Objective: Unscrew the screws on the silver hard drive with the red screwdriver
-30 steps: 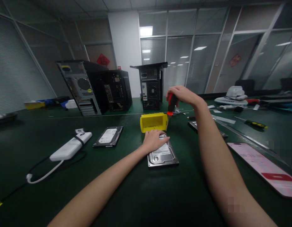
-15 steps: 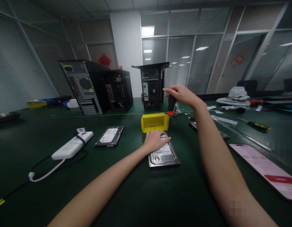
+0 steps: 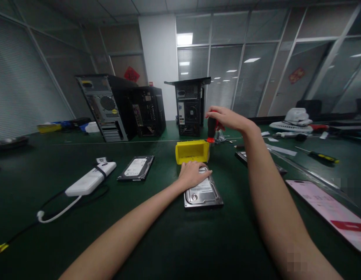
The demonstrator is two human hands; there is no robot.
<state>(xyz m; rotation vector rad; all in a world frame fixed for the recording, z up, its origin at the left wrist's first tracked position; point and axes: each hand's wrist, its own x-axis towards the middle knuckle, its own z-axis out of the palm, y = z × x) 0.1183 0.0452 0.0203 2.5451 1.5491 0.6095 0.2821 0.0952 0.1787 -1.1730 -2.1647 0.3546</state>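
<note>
A silver hard drive [image 3: 204,193] lies flat on the green table in front of me. My left hand [image 3: 193,174] holds it down, with fingers over its far edge and the thumb stretched across its top. My right hand [image 3: 224,117] grips the red and black handle of a screwdriver [image 3: 211,130] from above. The screwdriver stands nearly upright, its shaft pointing down at the drive's far right corner; the tip is too small to make out. Just behind the drive, a yellow open box [image 3: 192,151] lies with its opening facing me.
A second hard drive [image 3: 136,168] and a white power strip [image 3: 91,179] lie to the left. On the right are a partly hidden hard drive [image 3: 281,170], a phone [image 3: 329,214] and a yellow-black screwdriver [image 3: 322,156]. Several computer cases [image 3: 189,109] stand at the back.
The fingers of my right hand have shifted on the screwdriver handle, with the index finger drawn in. My left hand stays on the drive. The view has moved slightly.
</note>
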